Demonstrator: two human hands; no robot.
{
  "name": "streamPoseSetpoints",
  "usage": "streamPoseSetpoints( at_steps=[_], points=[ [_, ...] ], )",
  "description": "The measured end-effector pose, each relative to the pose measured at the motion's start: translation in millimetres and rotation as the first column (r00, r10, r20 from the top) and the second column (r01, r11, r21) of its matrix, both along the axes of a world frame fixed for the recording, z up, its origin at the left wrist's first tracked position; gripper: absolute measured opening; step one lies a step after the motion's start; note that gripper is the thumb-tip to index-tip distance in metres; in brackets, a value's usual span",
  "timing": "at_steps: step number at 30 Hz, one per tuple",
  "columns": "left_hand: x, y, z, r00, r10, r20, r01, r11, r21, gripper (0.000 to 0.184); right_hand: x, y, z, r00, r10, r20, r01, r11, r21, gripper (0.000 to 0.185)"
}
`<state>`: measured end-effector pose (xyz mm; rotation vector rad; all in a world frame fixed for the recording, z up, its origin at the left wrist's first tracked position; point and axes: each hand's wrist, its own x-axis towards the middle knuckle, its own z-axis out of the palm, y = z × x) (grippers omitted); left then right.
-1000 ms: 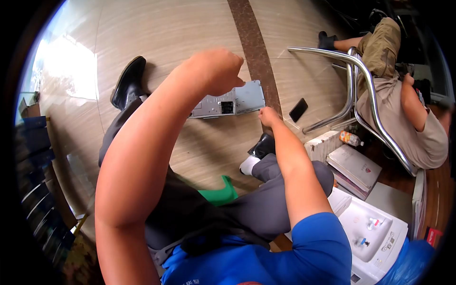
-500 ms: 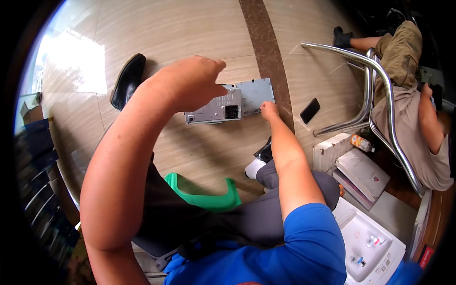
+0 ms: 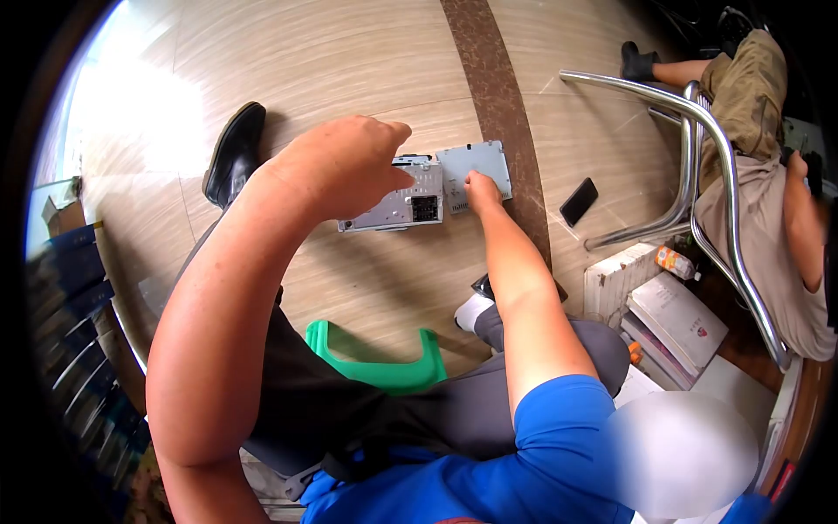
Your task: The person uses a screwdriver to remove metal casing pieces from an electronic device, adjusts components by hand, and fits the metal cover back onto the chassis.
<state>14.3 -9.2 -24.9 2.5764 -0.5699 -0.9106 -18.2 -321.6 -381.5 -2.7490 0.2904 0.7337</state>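
Note:
On the floor lies a silver metal electronics unit (image 3: 401, 205), its face carrying slots and a black socket. Its kind resembles a car stereo. A flat grey metal cover plate (image 3: 495, 162) lies against its right side. My left hand (image 3: 353, 166) is held over the unit's left part and hides much of it; thumb and forefinger are spread apart. Whether it touches the casing does not show. My right hand (image 3: 480, 189) is closed, knuckles bent, over the lower middle of the plate. Anything inside those fingers is too small or hidden to make out.
A green plastic stool (image 3: 375, 371) is near my legs. Right of the plate lies a black phone (image 3: 578, 202). Beyond it stand a chrome tubular chair frame (image 3: 711, 131) and a seated person (image 3: 742, 210). Books (image 3: 676, 319), a bottle (image 3: 676, 263) and a blurred white round shape (image 3: 685, 454) are at right.
My right hand has shifted left from the cover plate's lower right edge to its middle. My left hand stays nearly in place. A blurred white round shape has come in at lower right.

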Motion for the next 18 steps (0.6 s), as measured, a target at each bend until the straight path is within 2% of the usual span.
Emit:
streamPoseSetpoints(
  at_steps=[6,8,12,14,18],
  points=[
    [1,-1,-6,0.999,-0.04,-0.007,0.04,0.999,0.011,0.054,4,4,-11,0.999,-0.033,0.0,0.033,0.997,-0.067,0.015],
    [0,-3,-5,0.999,-0.039,-0.014,0.039,0.999,0.018,0.054,8,12,-3,0.952,-0.305,-0.026,0.305,0.952,-0.029,0.016],
    [-1,-3,-4,0.999,-0.026,-0.039,0.028,0.999,0.037,0.054,6,15,10,0.983,-0.177,-0.048,0.174,0.983,-0.062,0.017],
    [-2,-3,-4,0.999,-0.023,-0.032,0.024,0.999,0.044,0.054,4,12,1,0.997,0.005,-0.075,-0.017,0.987,-0.16,0.019],
    [-2,-2,-8,0.999,-0.026,-0.03,0.027,0.999,0.044,0.054,2,9,-6,0.998,0.006,-0.068,-0.016,0.988,-0.152,0.02]
  ],
)
